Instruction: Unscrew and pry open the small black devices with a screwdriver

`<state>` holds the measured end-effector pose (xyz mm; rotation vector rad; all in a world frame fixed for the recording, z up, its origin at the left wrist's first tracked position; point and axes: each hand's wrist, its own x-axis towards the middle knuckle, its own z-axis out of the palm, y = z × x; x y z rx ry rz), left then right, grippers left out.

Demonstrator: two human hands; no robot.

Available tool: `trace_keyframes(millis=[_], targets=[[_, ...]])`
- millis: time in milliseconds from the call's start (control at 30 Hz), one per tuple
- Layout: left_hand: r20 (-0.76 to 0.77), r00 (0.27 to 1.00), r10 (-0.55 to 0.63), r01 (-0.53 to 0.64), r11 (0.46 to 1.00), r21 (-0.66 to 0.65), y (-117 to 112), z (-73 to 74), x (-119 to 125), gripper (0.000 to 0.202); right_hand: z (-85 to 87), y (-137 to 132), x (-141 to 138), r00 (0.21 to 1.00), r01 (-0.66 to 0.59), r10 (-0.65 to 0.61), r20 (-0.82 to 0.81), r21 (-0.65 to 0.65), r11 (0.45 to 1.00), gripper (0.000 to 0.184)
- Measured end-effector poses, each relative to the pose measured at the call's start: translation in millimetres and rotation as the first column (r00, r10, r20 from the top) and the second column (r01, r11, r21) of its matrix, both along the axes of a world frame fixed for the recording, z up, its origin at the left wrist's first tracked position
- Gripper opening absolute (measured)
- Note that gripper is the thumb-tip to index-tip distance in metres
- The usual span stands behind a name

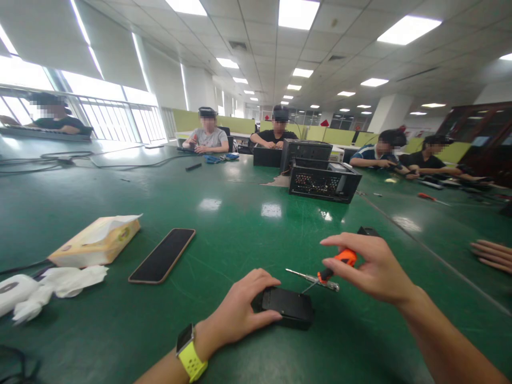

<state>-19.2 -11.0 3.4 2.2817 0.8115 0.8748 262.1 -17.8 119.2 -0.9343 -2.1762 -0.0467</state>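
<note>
My left hand, with a yellow-strapped watch on the wrist, is closed round the left end of a small black box lying on the green table. Just to its right my right hand grips an orange-and-black screwdriver by the handle, its metal shaft slanting down to the table beside the box. A second metal tool lies crosswise under the shaft. A small black part shows behind my right hand.
A black phone, a tissue pack, crumpled tissue and a white device lie at left. An open black computer case stands mid-table. Another person's fingers rest at right. Several people sit along the far side.
</note>
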Motion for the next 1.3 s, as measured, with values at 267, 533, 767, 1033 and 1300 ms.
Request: trace_keyframes(millis=[267, 533, 767, 1033, 1300], targets=[[0.002, 1.0, -0.006, 0.006, 1.0, -0.005, 0, -0.2, 0, 0.043, -10.6, 0, -19, 0.979, -0.018, 0.007, -0.204, -0.052, 0.999, 0.021], [0.0, 1.0, -0.004, 0.004, 1.0, -0.005, 0, 0.8, 0, 0.042, -14.2, 4, -19, 0.985, -0.036, 0.021, -0.171, -0.085, 0.996, 0.024], [0.004, 1.0, -0.008, 0.008, 1.0, 0.001, 0, 0.5, 0, 0.042, -14.7, 3, -19, 0.986, -0.044, 0.029, -0.163, -0.093, 0.995, 0.024], [-0.008, 1.0, -0.003, 0.003, 1.0, 0.0, 0, 0.2, 0, 0.042, -15.2, 3, -21, 0.987, -0.056, 0.043, -0.156, -0.08, 0.995, 0.022], [0.001, 1.0, -0.011, 0.011, 1.0, 0.0, 0, 1.2, 0, 0.042, -10.0, -11, -21, 0.974, -0.173, 0.155, -0.165, -0.098, 0.98, 0.026]])
